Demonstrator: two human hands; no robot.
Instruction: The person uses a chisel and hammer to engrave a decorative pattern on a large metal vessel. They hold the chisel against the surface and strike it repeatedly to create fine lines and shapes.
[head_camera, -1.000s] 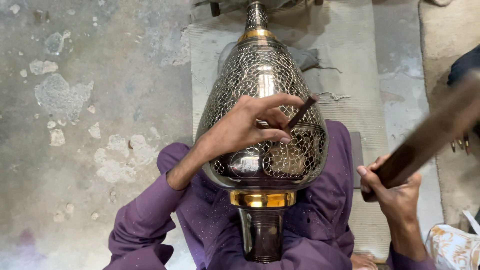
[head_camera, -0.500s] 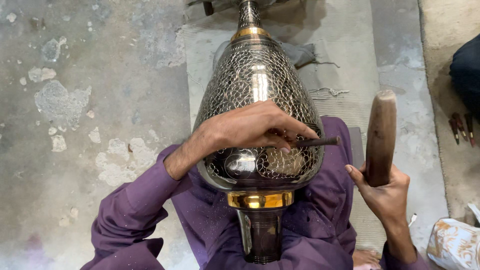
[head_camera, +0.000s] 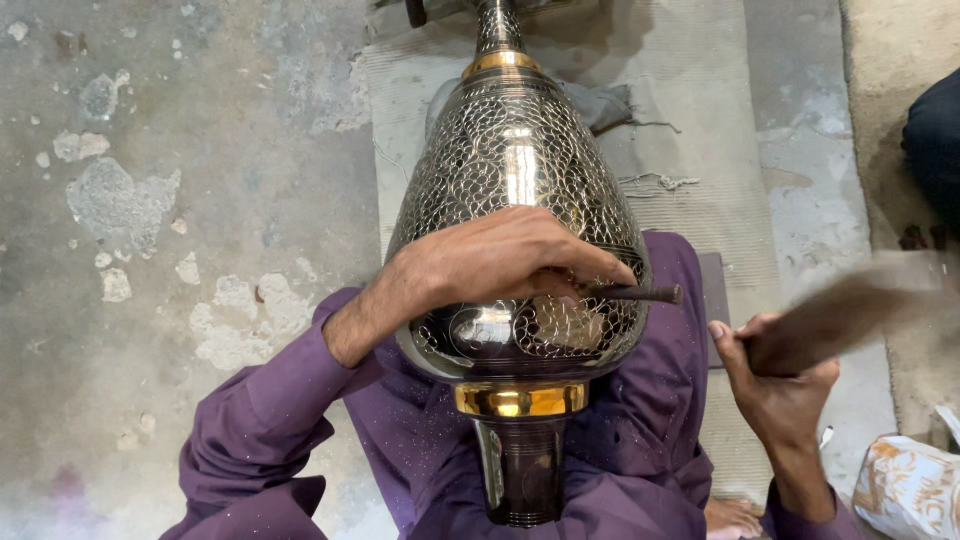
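While the large pierced metal vase (head_camera: 515, 190) lies across the person's lap, its narrow neck pointing away and its dark foot toward the camera, both hands are busy on it. The left hand (head_camera: 495, 265) curls over the widest part of the vase, fingers closed around a thin dark chisel (head_camera: 640, 293) whose shaft juts out to the right, its tip pressed against the openwork surface under the fingertips. The right hand (head_camera: 775, 385) is clenched around the handle of a wooden mallet (head_camera: 850, 310), which is blurred with motion and angled up to the right, well apart from the chisel's free end. A polished brass band (head_camera: 520, 398) rings the vase just above the dark foot, and a second brass ring sits near the neck. Purple sleeves and a purple garment (head_camera: 640, 440) frame the vase on both sides. Beneath it lies a pale woven mat (head_camera: 700, 120) with a crumpled grey cloth (head_camera: 605, 105) beside the upper body of the vase. The stained concrete floor (head_camera: 170, 180) spreads out to the left, and a patterned cloth bundle (head_camera: 910, 485) sits at the lower right corner.
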